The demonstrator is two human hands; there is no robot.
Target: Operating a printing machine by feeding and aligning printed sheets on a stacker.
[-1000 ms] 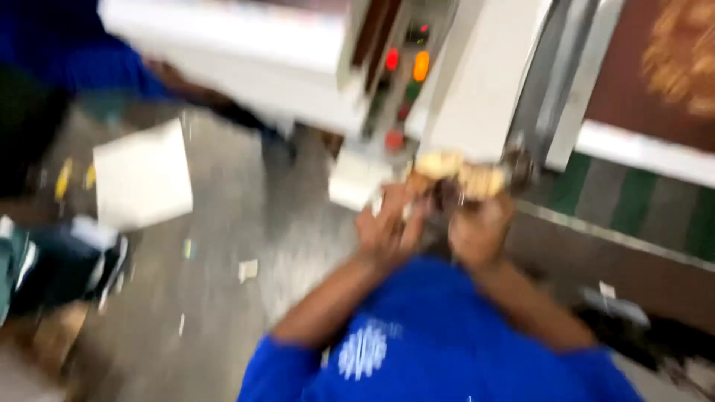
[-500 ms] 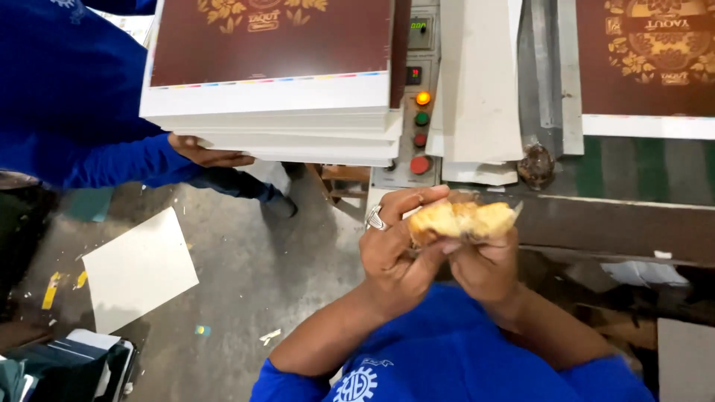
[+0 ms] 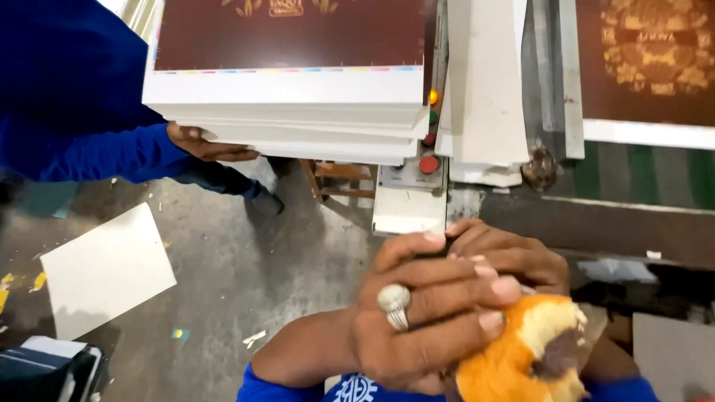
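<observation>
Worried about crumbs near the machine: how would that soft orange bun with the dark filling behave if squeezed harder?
The soft orange bun looks spongy, so it would probably squash. Its torn pale crumb suggests it may shed bits. The left hand seems to carry it easily, so it is likely light.

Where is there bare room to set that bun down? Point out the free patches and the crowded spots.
Bare concrete floor lies between the loose white sheet and the control box. Crowded: the printed sheet stack a co-worker's hand supports, and the machine bed behind both hands. The left hand and right hand hold the bun.
</observation>
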